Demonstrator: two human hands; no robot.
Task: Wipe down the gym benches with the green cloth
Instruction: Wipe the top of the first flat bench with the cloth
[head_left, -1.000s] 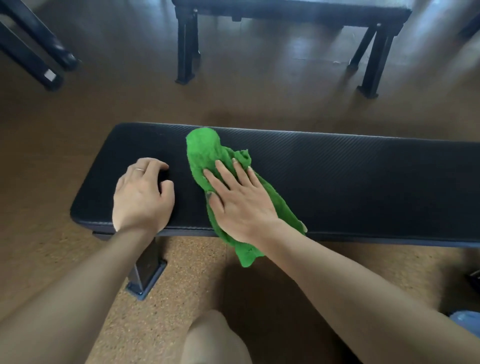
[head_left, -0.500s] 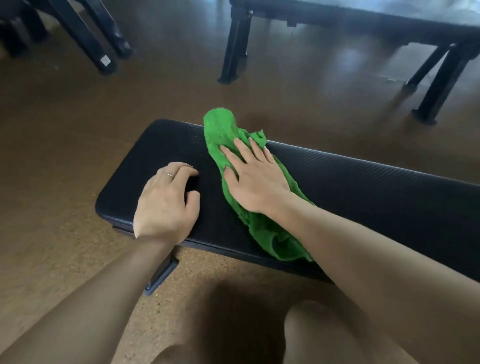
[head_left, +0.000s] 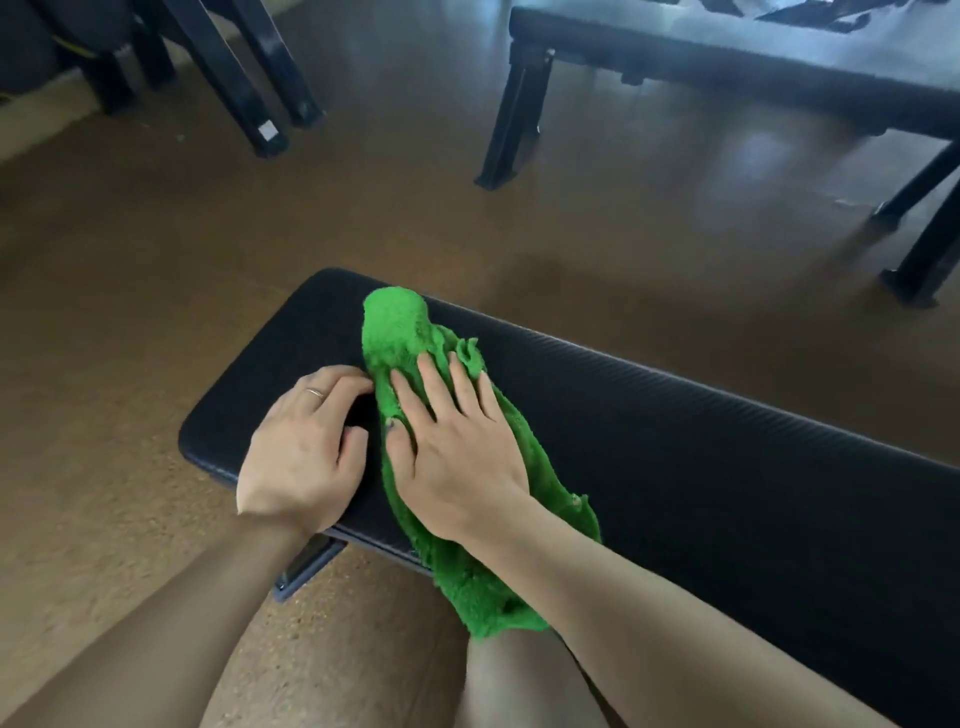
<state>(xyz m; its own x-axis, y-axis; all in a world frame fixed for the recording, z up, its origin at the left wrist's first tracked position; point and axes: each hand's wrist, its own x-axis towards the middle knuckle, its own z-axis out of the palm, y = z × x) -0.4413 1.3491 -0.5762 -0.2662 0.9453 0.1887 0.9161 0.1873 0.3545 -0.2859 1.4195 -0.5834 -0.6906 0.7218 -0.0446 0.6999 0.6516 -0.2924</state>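
Since the earlier frame the right hand (head_left: 457, 457) had slid the cloth (head_left: 400, 332) leftward until it lay beside the left hand (head_left: 304, 457). Across the desk (head_left: 727, 467) near its left end the cloth lay, one end hanging over the near edge. Right hand pressed flat on it, fingers spread; left hand rested on the desk, fingers bent, holding nothing.

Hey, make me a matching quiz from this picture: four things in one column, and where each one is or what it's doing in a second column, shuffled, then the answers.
Things
1. crumpled green terry cloth
2. left hand
3. right hand
4. second black padded bench

States
A. stands across the brown floor, far side
B. presses flat on the cloth
C. lies across the near black bench, one end hanging over its edge
D. rests on the bare bench pad

Pairs: 1-C, 2-D, 3-B, 4-A
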